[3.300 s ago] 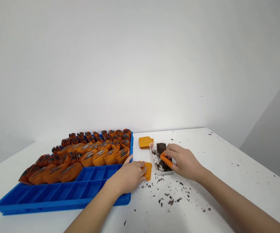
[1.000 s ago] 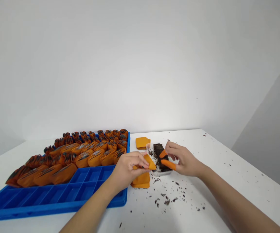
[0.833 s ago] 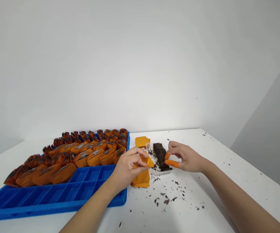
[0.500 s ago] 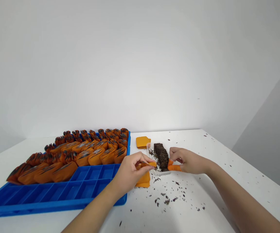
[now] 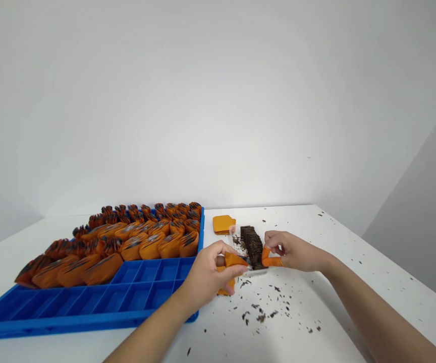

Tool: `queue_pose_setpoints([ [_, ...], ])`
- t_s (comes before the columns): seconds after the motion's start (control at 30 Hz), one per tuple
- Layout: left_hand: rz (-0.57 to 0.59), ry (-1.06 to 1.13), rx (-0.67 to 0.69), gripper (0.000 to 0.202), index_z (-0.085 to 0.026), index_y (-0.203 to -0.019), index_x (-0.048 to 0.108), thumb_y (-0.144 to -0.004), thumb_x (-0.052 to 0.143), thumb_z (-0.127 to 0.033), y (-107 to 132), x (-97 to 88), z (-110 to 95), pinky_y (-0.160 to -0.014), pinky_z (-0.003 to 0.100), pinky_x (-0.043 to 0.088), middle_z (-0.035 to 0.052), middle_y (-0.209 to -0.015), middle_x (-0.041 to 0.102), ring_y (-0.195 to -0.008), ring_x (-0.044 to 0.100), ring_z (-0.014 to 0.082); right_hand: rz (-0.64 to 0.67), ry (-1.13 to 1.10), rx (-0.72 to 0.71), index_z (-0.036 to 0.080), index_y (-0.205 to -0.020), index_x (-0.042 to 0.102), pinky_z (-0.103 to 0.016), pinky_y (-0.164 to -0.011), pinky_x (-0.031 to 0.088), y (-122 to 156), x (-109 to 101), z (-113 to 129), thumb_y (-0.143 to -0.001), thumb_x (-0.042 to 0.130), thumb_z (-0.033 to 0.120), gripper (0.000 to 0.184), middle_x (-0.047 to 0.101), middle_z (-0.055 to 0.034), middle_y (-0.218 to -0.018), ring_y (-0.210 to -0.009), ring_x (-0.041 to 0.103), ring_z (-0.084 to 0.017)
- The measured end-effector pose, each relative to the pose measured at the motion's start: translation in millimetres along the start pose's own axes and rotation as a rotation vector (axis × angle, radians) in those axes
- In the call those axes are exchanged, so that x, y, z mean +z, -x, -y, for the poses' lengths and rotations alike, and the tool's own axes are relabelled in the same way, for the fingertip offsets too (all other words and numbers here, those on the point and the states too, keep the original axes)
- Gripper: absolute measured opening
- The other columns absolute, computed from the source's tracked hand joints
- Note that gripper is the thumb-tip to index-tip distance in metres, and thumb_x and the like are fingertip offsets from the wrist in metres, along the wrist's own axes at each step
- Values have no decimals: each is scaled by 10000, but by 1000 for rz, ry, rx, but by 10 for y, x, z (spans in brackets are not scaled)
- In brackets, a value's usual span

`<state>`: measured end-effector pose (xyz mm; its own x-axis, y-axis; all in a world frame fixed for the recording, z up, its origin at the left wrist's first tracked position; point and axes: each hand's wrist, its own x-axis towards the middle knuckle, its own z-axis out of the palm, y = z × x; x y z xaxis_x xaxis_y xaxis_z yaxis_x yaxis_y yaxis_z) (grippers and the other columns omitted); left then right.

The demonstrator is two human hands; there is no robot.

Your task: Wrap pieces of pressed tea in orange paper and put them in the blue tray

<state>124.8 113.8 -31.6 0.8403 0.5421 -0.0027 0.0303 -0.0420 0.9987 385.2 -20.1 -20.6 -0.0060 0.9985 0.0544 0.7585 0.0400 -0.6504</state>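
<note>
Between the thumb and fingers of my left hand (image 5: 206,277) is a small orange paper envelope (image 5: 235,259), its mouth spread toward the right. More orange envelopes (image 5: 226,288) lie on the table under that hand, partly covered by it. My right hand (image 5: 297,252), with orange covers on thumb and forefinger, has its fingers bent together at the right side of a row of thin dark brown slabs (image 5: 251,242). The slabs stand in a clear plastic box (image 5: 258,273) with loose dark crumbs. Whatever the right fingertips pinch is hidden.
A blue divided tray (image 5: 89,321) at left holds many filled orange envelopes (image 5: 130,247); its front compartments are bare. Another pile of flat orange envelopes (image 5: 223,224) lies behind the box. Dark flakes (image 5: 261,317) are scattered over the white table, which meets a white wall.
The envelope in my left hand has opened wider and tilted toward the slabs as that hand shifted slightly right. My right hand stays beside the slabs.
</note>
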Motion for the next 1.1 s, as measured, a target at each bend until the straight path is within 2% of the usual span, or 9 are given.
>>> queue_pose_setpoints([
  [0.1,-36,-124,82,342,-195,-1068,729,-862,873,-427,16,-7,8,-478,247,569,56,-986,785,-527,666,108,-7,-19,-15,228,-762,724,-286,-613,360,-5,-4,-42,-916,766,384,224,496,2,-837,-697,426,-143],
  [0.17,-61,-168,142,292,-192,-1001,735,-865,877,-408,16,-18,23,-521,249,579,100,-1166,795,-646,702,132,-15,-21,-16,218,-719,696,-288,-607,359,-6,-6,-60,-906,767,350,240,506,1,-811,-689,421,-146],
  [0.23,-61,-162,171,274,-186,-943,726,-857,887,-391,5,-27,48,-566,253,592,122,-1262,788,-790,724,173,-23,-24,-16,215,-715,696,-293,-611,373,-4,-3,-63,-901,772,334,233,522,-2,-802,-687,426,-149],
  [0.37,-29,-105,160,256,-186,-963,730,-857,883,-362,-24,-24,98,-605,263,591,128,-1214,809,-855,740,198,-33,-29,-21,219,-755,732,-299,-617,387,8,4,-53,-902,784,340,197,549,-11,-810,-696,443,-154],
  [0.53,-16,-40,106,343,-189,-984,668,-830,900,-388,-23,4,91,-533,280,571,103,-1197,790,-537,679,101,-50,-23,-18,220,-772,738,-297,-616,381,16,-19,-69,-923,770,415,249,543,-10,-816,-699,449,-151],
  [0.6,-4,3,91,395,-203,-981,612,-810,915,-388,-15,11,69,-511,278,570,82,-1167,783,-504,663,93,-56,-21,-17,225,-782,736,-292,-619,381,16,-29,-79,-923,767,458,274,534,-2,-816,-701,454,-147],
  [0.83,0,-41,95,481,-215,-979,553,-759,954,-366,16,4,17,-518,260,603,81,-1225,751,-649,681,116,-53,-14,-1,225,-769,697,-304,-627,378,13,-26,-50,-925,765,489,314,522,4,-802,-703,457,-150],
  [1.03,-5,-87,72,530,-218,-985,559,-705,980,-379,24,18,19,-498,253,602,102,-1275,724,-786,717,183,-201,-36,-64,217,-692,466,-309,-596,320,7,-63,81,-980,710,522,485,452,29,-778,-656,376,-135],
  [1.1,1,-85,66,533,-216,-990,567,-699,981,-383,22,22,17,-501,254,600,111,-1291,715,-814,723,199,-263,-56,-108,222,-697,442,-314,-596,317,15,-71,145,-1002,691,501,482,455,23,-785,-670,388,-144],
])
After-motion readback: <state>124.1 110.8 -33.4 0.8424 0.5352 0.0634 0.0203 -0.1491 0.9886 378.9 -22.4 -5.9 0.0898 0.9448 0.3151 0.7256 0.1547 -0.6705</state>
